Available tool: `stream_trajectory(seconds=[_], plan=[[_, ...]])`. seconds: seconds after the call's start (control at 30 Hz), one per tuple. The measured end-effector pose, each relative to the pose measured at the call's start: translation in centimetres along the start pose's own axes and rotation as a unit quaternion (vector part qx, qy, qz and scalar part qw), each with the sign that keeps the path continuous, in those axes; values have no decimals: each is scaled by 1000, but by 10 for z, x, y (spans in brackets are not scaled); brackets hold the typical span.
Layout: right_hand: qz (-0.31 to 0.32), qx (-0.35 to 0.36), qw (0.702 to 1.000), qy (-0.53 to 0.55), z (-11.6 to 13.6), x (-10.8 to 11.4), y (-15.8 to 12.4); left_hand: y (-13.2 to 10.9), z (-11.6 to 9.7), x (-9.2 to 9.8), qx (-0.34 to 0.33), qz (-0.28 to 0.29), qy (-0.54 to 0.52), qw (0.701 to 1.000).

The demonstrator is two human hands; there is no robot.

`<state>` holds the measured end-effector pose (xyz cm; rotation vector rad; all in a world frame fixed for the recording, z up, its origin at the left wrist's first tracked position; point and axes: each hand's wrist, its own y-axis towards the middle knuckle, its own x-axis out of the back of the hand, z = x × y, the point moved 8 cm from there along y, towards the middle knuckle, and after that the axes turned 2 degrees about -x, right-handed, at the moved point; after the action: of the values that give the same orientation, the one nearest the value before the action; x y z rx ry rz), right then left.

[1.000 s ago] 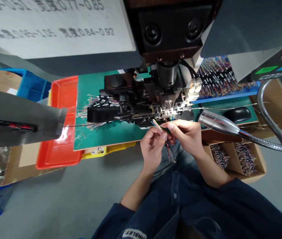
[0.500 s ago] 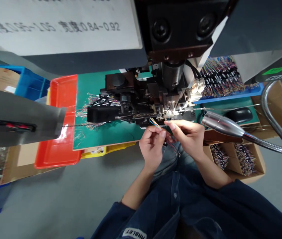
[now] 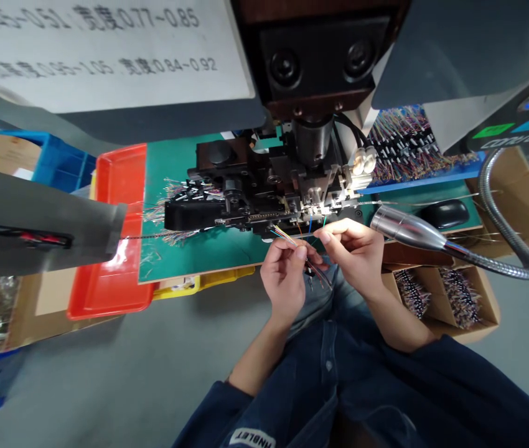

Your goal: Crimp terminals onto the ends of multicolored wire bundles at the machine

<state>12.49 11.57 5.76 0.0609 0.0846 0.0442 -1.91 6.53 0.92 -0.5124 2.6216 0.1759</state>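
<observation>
1. Pinching a thin bundle of multicoloured insulated wires (image 3: 287, 239), the left hand (image 3: 283, 280) and right hand (image 3: 355, 252) each press thumb against fingers on it.
2. Bundle sits just before the black metal crimping press (image 3: 264, 193), over the near edge of the green work board (image 3: 208, 258).
3. Orange-red plastic tray (image 3: 110, 186) abuts the board's left edge.
4. Divided brown cardboard box (image 3: 483, 314), below the board's right corner, holds dark-sleeved wire bundles (image 3: 414, 292).

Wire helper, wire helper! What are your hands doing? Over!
Left hand, right hand pinching colored wires. Gooseneck lamp beside right hand. Over.
</observation>
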Motion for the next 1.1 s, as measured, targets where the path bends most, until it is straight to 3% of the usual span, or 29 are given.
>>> stream_trajectory(seconds=[0.17,0.33,0.5,0.6,0.67,0.73,0.8,0.9,1.0,1.1], plan=[[89,-30,991,96,-12,-9,1,1,-3,-5,-6,9,-28,1000],[71,-61,993,69,-16,-4,6,-3,4,-7,55,31,-36,997],[93,-79,990,69,-14,-13,3,-6,4,-12,78,45,-68,994],[68,-23,995,69,-12,-9,0,-7,4,-13,87,37,-101,990],[54,61,997,17,-5,-5,-3,-7,5,-13,90,32,-113,989],[55,159,984,-61,6,-5,-8,-7,6,-12,84,23,-109,990],[59,209,969,-116,12,-7,-11,-5,6,-8,65,8,-93,994],[47,141,983,-107,8,-6,-4,-2,5,-3,21,-1,-57,998],[39,10,999,-15,-7,-7,2,2,6,-2,6,14,-35,999],[47,-78,993,75,-22,-12,4,6,7,-1,3,16,-29,999]])
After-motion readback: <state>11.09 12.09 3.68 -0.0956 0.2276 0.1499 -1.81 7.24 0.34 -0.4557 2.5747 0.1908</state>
